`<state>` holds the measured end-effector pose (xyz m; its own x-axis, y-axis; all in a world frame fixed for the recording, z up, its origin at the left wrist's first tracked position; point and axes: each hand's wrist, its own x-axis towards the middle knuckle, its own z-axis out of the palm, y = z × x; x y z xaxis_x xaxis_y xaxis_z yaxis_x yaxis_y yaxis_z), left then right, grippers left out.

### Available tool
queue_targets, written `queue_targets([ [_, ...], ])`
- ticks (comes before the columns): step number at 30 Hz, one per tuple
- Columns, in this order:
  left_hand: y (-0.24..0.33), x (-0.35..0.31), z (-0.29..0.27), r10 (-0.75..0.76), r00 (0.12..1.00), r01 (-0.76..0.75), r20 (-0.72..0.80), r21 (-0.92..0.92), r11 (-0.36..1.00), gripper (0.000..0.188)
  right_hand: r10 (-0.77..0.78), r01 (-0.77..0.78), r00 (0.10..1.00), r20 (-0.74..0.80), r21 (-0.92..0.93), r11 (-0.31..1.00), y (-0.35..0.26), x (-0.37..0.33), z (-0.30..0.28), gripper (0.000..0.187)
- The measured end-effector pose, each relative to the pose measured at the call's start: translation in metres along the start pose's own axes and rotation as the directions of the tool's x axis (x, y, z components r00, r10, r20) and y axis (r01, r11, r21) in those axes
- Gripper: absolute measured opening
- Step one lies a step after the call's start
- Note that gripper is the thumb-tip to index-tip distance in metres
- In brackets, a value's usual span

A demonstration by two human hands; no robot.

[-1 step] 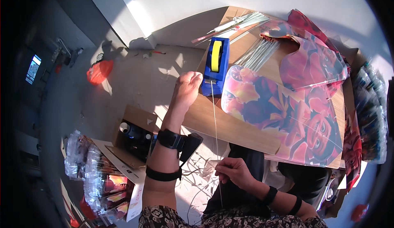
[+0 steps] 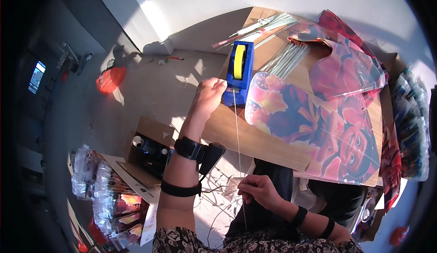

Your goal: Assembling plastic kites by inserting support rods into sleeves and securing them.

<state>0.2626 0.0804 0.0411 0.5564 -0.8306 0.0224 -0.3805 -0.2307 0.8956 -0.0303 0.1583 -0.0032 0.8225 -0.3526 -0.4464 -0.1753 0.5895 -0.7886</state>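
My left hand (image 2: 210, 95) is closed, with its fingers curled against the left side of a blue tape dispenser (image 2: 246, 82). What those fingers hold, if anything, is hidden. A roll of yellow tape (image 2: 238, 62) sits in the dispenser. From the dispenser's cutting edge a thin white rod (image 2: 237, 137) runs down toward my lap. Above my lap, my right hand (image 2: 261, 191) pinches this rod between thumb and fingers.
Thin white rods (image 2: 284, 61) lie in bundles on the wooden table (image 2: 273, 140). Colourful printed sheets (image 2: 314, 125) cover its right side. An open cardboard box (image 2: 144, 155) and plastic-wrapped packs (image 2: 111, 203) stand at lower left; more packs (image 2: 409, 121) are at right.
My left hand has shifted very slightly up and right along the dispenser. The right hand and the rod look unmoved.
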Motion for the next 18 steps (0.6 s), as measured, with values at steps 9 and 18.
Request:
queue_targets([
  [9, 0.023, 0.022, 0.006, -0.196, 0.963, 0.211, 0.185, -0.065, 0.975, 0.012, 0.008, -0.009, 0.999, -0.032, -0.030, 1.000, 0.008, -0.001, -0.002, 0.017],
  [18, 0.025, 0.013, 0.039, -0.358, 0.922, 0.326, -0.149, -0.203, 0.923, 0.006, -0.037, 0.035, 0.999, -0.023, -0.075, 0.997, 0.017, -0.001, -0.004, 0.016],
])
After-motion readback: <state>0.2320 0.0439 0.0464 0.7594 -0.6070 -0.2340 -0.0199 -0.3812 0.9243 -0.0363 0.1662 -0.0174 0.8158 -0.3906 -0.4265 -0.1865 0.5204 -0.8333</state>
